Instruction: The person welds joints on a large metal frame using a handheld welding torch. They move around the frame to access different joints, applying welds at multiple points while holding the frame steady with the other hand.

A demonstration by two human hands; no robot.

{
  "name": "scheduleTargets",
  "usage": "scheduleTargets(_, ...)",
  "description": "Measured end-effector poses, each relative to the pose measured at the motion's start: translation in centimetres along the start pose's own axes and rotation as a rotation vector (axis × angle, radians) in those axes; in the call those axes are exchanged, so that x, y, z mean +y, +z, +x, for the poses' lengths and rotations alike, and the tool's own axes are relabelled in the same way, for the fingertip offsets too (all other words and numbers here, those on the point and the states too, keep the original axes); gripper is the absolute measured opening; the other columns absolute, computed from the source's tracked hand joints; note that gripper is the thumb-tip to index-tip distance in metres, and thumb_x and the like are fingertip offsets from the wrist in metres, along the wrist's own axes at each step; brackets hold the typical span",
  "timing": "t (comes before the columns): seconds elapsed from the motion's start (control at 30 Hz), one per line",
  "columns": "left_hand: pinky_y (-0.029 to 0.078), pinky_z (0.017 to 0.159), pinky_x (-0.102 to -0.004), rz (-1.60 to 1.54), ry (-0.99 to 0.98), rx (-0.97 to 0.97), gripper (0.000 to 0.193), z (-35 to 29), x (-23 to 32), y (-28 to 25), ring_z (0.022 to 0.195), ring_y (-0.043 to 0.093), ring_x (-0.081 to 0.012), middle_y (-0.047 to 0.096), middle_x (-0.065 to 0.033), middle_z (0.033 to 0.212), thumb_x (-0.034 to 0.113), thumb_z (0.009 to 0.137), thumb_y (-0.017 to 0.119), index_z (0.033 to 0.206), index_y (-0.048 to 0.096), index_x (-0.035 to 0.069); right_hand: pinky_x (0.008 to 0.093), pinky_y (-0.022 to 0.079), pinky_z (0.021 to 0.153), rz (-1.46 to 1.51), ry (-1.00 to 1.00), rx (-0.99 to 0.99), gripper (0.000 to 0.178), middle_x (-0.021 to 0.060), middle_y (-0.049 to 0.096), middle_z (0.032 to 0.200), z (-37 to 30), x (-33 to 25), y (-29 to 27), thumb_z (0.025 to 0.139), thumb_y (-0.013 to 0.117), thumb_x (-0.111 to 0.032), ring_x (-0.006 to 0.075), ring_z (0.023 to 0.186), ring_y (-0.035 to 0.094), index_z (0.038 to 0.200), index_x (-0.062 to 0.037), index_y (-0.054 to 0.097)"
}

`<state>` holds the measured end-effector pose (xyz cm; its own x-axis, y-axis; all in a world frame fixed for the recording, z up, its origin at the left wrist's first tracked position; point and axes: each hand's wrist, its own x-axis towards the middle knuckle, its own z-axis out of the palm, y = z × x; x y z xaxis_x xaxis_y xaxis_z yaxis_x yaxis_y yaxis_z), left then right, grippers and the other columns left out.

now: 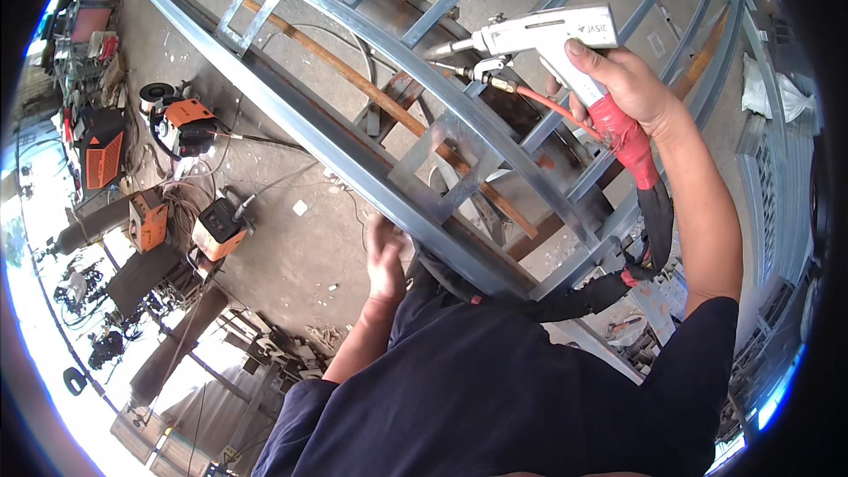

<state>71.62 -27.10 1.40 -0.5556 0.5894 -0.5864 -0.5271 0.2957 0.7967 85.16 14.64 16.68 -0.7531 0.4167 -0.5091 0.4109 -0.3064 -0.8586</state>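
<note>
Head view shows two bare hands at one large galvanized steel frame (380, 38). The right hand (629, 87) is clamped around the grip of one white welding gun (530, 33), whose metal nozzle (449, 49) points left, away from that hand and above the frame. Red tape (625, 143) wraps the grip just below the right hand; one black-sheathed cable (658, 221) hangs beneath it and bends toward the person's body. One orange hose (549, 104) runs from under the gun toward the right hand's fingers.

The left hand (386, 261) is blurred beside the frame's near tube; I cannot tell whether its fingers are apart or together, nor whether it touches the steel. Ahead of it, at least two rust-brown bars (305, 45) lie among the tubes.

Left of the left hand stretches a grey concrete floor (283, 265) with small scraps. Four orange-and-black machines (146, 216) stand farther left, among tangled cables (183, 203). Beyond the right hand, to its right, lies a white sack (779, 93). Bright light fills the workshop's far left.
</note>
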Motion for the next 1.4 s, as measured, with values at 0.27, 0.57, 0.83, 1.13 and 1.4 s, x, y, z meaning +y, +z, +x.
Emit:
scheduleTargets(0.27, 0.056, 0.075, -0.0363, -0.059, 0.206, 0.57, 0.05, 3.7, 0.0, 8.2, 0.087, 0.063, -0.0201, 0.059, -0.0103, 0.109, 0.03, 0.109, 0.053, 0.151, 0.03, 0.011, 0.0278, 0.055, 0.052, 0.015, 0.023, -0.009, 0.061, 0.0128, 0.07, 0.097, 3.6, 0.3, -0.1, 0.104, 0.057, -0.055, 0.014, 0.062, 0.066, 0.125, 0.0024, 0.064)
scheduleTargets(0.57, 0.056, 0.069, -0.0355, -0.157, 0.137, 0.551, 0.054, 3.2, 2.5, 10.0, 0.082, 0.063, -0.0191, 0.059, -0.0107, 0.1, 0.027, 0.109, 0.054, 0.153, 0.025, 0.013, 0.0269, 0.055, 0.052, 0.065, 0.013, -0.049, 0.062, 0.0131, 0.069, 0.096, 5.9, 1.6, -1.0, 0.105, 0.055, -0.056, 0.0125, 0.062, 0.066, 0.125, 0.0019, 0.063)
scheduleTargets(0.83, 0.057, 0.069, -0.035, -0.129, 0.164, 0.552, 0.056, 3.2, 2.9, 10.3, 0.082, 0.063, -0.0183, 0.058, -0.0107, 0.103, 0.026, 0.109, 0.053, 0.154, 0.024, 0.012, 0.0266, 0.053, 0.052, 0.02, 0.02, -0.074, 0.059, 0.0116, 0.067, 0.094, 6.2, 1.6, -0.9, 0.106, 0.055, -0.055, 0.013, 0.062, 0.065, 0.128, 0.0, 0.062)
scheduleTargets(1.13, 0.056, 0.063, -0.0352, -0.136, 0.166, 0.54, 0.055, 3.3, 2.6, 10.0, 0.079, 0.062, -0.0182, 0.057, -0.0101, 0.1, 0.025, 0.109, 0.053, 0.154, 0.023, 0.015, 0.0265, 0.054, 0.05, -0.034, 0.013, -0.057, 0.049, 0.0096, 0.068, 0.093, 5.3, 0.5, -0.1, 0.106, 0.06, -0.046, 0.0115, 0.063, 0.066, 0.126, -0.0009, 0.063)
scheduleTargets(1.4, 0.056, 0.068, -0.0348, -0.168, 0.146, 0.536, 0.054, 3.0, 3.0, 10.3, 0.083, 0.062, -0.0179, 0.057, -0.0106, 0.102, 0.025, 0.109, 0.053, 0.153, 0.023, 0.014, 0.0255, 0.054, 0.053, -0.063, 0.001, -0.073, 0.048, 0.0091, 0.068, 0.091, 5.2, 0.2, 0.2, 0.106, 0.06, -0.045, 0.0105, 0.062, 0.066, 0.126, -0.0011, 0.063)
